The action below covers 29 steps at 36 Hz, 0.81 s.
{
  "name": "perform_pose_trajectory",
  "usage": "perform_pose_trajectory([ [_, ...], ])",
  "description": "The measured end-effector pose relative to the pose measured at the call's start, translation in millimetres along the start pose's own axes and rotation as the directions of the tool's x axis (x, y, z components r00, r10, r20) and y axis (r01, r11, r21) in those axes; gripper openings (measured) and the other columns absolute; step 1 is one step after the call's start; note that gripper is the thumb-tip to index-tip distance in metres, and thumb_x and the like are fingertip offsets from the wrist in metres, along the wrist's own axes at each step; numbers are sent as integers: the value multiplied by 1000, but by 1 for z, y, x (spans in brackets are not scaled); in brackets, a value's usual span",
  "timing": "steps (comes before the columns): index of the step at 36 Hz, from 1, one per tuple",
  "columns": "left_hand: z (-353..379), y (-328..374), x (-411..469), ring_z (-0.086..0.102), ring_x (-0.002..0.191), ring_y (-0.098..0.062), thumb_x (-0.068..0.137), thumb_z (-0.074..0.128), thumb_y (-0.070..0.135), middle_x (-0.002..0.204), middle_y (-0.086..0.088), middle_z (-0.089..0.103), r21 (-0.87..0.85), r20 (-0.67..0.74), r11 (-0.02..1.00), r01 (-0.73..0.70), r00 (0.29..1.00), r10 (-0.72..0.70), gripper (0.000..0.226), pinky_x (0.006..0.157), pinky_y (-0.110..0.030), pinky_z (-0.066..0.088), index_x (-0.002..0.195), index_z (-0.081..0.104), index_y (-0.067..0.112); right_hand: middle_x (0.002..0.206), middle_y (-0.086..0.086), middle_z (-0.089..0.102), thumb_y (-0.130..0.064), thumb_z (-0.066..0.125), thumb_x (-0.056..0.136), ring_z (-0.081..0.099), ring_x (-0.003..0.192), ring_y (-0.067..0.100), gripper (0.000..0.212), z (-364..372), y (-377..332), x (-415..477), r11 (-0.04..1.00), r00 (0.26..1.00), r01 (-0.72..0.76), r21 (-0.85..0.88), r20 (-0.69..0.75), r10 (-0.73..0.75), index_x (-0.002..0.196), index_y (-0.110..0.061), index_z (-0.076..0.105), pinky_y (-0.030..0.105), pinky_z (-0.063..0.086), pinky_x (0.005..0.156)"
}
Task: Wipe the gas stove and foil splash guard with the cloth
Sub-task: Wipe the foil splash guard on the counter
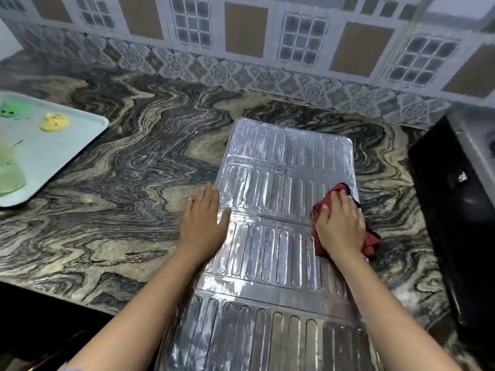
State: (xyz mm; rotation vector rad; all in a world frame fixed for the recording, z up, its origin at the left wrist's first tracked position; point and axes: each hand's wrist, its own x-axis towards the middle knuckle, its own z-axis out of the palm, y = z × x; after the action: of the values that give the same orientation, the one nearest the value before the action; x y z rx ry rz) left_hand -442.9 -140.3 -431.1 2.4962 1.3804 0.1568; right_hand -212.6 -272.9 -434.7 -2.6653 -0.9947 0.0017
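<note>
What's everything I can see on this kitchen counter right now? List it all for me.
foil splash guard: one, silver, ribbed, lying flat on the counter, centre
cloth: one, red, on the guard's right edge under the right hand
tray: one, pale blue, far left, holding yellow and green shapes too blurred to name
gas stove: one, black, right edge, partly out of view
counter: one, swirled grey and beige stone
wall tiles: patterned, grey and brown, behind
left hand: flat, on the guard's left edge
right hand: pressing on the cloth
</note>
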Motion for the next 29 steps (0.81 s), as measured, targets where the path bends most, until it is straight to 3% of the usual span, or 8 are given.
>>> perform_pose_trajectory([
  [8, 13, -5, 3, -16, 140, -6, 93, 9, 52, 155, 4, -10, 40, -27, 999, -36, 999, 37, 65, 114, -31, -11, 148, -2, 20, 155, 5, 19, -32, 30, 97, 15, 143, 20, 50, 7, -11, 53, 1000, 1000, -4, 10, 29, 3, 144, -14, 28, 38, 7, 116],
  [19, 15, -5, 3, -19, 140, -5, 95, 10, 52, 155, 5, -14, 36, -40, 999, -11, 999, 13, 63, 116, -31, -10, 148, -6, 22, 154, 10, 23, -30, 32, 96, 17, 142, 24, 51, 21, -33, 102, 998, 998, -52, 42, -35, 53, 142, -9, 30, 41, 7, 115],
  [29, 13, -3, 3, -21, 140, -6, 95, 10, 53, 154, 7, -19, 14, -34, 1000, 3, 999, -3, 63, 117, -32, -9, 146, -12, 24, 154, 8, 21, -35, 30, 96, 16, 142, 23, 53, 43, -98, 96, 981, 982, 190, 39, 15, -191, 144, -11, 28, 39, 6, 116],
])
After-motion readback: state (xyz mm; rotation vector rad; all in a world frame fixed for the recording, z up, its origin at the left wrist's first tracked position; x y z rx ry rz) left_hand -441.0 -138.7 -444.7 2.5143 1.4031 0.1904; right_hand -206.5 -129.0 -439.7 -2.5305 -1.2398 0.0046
